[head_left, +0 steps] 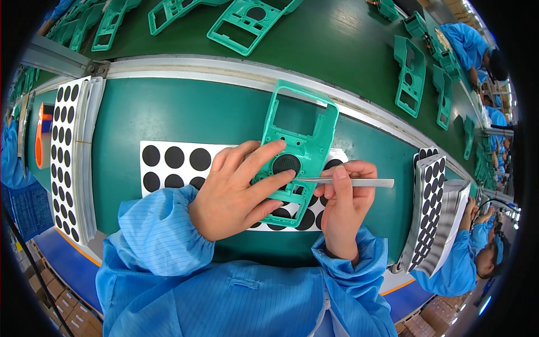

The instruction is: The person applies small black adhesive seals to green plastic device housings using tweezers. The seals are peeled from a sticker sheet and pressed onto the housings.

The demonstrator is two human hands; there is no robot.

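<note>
A green plastic housing [320,132] lies in front of me, tilted slightly, its large rectangular opening at the far end. Across its left side rests my left hand [233,191], steadying it with fingers spread. The index fingertip presses by a black round piece [286,163] set in the housing's middle, which shows a pattern of small holes. Between thumb and fingers, my right hand [345,199] grips metal tweezers [370,182]; their tips point left at the edge of the black piece, partly hidden. Beneath the housing is a white sheet of black round stickers [175,158].
Stacks of sticker sheets stand at the left [67,163] and right [429,208]. An orange object [44,137] is at the far left. Beyond the metal rail [185,64], more green housings [247,28] lie on a dark green surface. Co-workers in blue [460,45] sit along the right.
</note>
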